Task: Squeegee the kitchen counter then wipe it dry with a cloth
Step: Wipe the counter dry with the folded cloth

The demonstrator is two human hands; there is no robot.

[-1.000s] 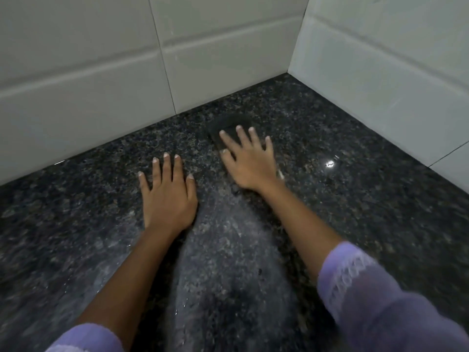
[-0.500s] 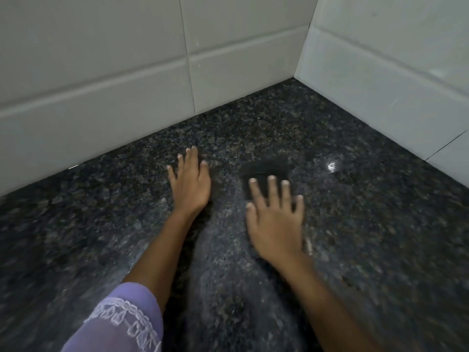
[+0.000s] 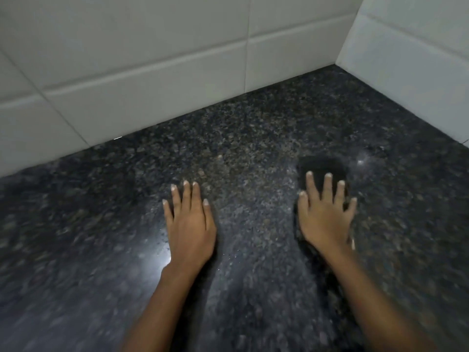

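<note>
Both hands lie flat on the dark speckled counter (image 3: 253, 138), near the corner where the white tiled walls (image 3: 152, 59) meet. The left hand (image 3: 189, 224) rests palm down with fingers straight and close together, holding nothing. The right hand (image 3: 326, 214) presses a dark cloth (image 3: 321, 166) against the counter with fingers straight and spread; the cloth shows just beyond its fingertips

Home kitchen corner, speckled granite counter (image 3: 253, 153), white wall tiles (image 3: 142, 59)
</note>
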